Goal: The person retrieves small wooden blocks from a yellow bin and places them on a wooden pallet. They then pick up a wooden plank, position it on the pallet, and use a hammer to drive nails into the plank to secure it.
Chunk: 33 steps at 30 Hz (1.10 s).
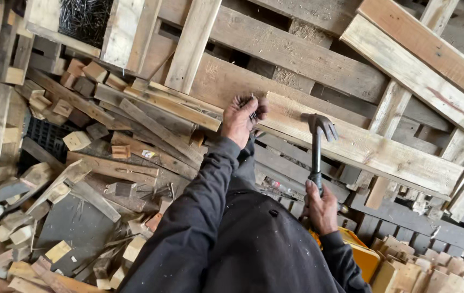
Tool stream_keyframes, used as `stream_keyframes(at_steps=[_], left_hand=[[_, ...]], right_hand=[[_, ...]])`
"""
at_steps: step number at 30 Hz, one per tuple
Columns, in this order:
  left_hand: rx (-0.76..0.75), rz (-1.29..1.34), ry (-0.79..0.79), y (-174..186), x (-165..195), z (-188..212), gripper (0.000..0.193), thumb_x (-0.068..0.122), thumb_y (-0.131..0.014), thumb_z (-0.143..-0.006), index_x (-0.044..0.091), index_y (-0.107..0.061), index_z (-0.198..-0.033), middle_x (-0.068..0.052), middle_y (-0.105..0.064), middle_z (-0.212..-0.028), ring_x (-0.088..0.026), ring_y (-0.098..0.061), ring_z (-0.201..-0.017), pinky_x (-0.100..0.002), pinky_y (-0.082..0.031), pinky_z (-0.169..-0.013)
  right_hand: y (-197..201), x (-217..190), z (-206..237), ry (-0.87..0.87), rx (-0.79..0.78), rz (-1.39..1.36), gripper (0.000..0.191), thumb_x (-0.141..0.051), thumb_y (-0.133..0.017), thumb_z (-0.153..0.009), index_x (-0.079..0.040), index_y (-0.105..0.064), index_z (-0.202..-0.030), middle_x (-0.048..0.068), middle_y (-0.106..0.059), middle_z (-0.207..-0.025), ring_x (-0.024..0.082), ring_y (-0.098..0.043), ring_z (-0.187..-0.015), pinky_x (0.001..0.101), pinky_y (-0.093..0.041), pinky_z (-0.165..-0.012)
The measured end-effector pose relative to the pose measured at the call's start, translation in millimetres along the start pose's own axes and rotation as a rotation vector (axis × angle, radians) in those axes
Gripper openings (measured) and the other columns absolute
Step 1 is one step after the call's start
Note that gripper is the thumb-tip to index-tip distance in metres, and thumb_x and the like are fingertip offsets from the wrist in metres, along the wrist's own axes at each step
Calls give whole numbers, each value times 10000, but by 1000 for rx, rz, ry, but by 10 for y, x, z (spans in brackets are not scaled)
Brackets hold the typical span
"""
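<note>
Dark jacket sleeves [210,217] fill the bottom of the view, closest to the lens, and both arms reach up out of them toward the woodwork.

Left hand [243,120] rests against a pale plank [362,146], its fingers curled around a small bunch of nails [253,115]; one thin nail [253,97] sticks up just above the knuckles, pinched at the plank's upper edge. Whether that nail's point already touches the wood cannot be told.

Right hand [321,209] is clenched around the lower grip of a claw hammer [317,149]. That hammer stands nearly upright, handle dark, its steel head [321,126] raised beside the plank and just to the side of the left hand, apart from the nail.

Around the plank, other weathered boards of a pallet [297,59] cross at angles, some grey, some raw and light. Beyond them, at the top edge, a heap of dark nails [83,19] sits in a wooden box. Off to the left hand's side lies a big scatter of cut wood blocks [75,141] and broken slats on dark ground, with a black plastic crate [47,135] partly buried among them. Low on the other side, a yellow container [359,252] peeks out just beside the right wrist, with a row of short offcuts [421,271] near it.
</note>
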<state>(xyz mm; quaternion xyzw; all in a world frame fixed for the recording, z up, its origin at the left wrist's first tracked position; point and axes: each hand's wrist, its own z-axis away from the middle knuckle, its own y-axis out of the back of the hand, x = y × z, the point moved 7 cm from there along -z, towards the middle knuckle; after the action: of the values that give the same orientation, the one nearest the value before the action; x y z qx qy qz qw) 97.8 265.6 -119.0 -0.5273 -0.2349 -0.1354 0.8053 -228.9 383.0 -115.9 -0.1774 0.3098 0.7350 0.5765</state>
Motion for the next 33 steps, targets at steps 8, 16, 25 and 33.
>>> stream_keyframes(at_steps=[8,16,25,33], left_hand=[[-74,-11,73,112,-211,56,109,97,-690,-895,86,-586,-928,-112,-752,-902,-183,-694,-777,-326,-596,-730],[175,-596,-127,88,-284,8,115,199,-777,-891,111,-739,-955,-35,-739,-863,-141,-690,-774,-316,-600,-602],[-4,-859,-510,-179,-229,102,134,-9,-746,-905,31,-763,-1032,-97,-781,-956,-176,-749,-849,-295,-662,-777],[-39,-1005,-555,-146,-47,120,155,95,-751,-964,110,-756,-1118,-103,-795,-1027,-134,-752,-884,-284,-661,-745]], right_hand=[[8,-246,166,302,-163,-125,356,-347,-718,-922,-61,-526,-1012,-36,-541,-713,64,-496,-553,257,-487,-475],[5,-186,-57,119,-62,195,390,-415,-664,-950,-37,-569,-958,9,-525,-645,110,-491,-496,297,-429,-429],[-175,-618,416,355,-218,91,399,-414,-657,-947,-42,-542,-1031,-10,-535,-670,83,-518,-504,274,-489,-421],[-133,-1244,651,317,-164,315,392,-383,-650,-951,-40,-612,-1138,29,-603,-739,129,-542,-558,286,-485,-450]])
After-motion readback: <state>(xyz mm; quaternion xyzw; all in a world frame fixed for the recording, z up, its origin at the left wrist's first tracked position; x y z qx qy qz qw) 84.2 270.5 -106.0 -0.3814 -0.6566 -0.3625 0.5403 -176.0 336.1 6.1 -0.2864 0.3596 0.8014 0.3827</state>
